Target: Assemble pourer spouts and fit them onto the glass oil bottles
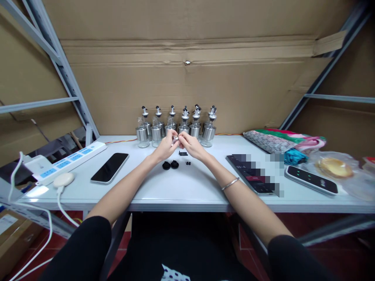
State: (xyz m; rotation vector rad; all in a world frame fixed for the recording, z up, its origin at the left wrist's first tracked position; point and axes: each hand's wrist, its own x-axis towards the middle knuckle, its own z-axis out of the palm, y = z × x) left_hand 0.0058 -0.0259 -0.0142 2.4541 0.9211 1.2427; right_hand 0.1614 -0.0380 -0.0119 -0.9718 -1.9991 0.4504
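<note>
My left hand [168, 146] and my right hand [190, 144] meet above the middle of the table, both with fingers closed. Between their fingertips is a small silvery metal piece [175, 139], mostly covered by the fingers. Just below the hands lie a small black plastic part [183, 153], two round black caps [166, 165] and a pair of tiny black pieces [188, 163]. Behind the hands stand several glass bottles with steel sleeves [142, 134]. Some carry silver pourer tops with black tips [212, 113]; others at the front left have bare necks.
On the left are a black phone [109, 168], a white power strip [70, 162] and a round white charger [63, 180]. To the right lie another phone [249, 173], a black-and-white device [311, 180], a colourful fabric bag [281, 141] and food in plastic [335, 167]. Cardboard [187, 86] closes the back.
</note>
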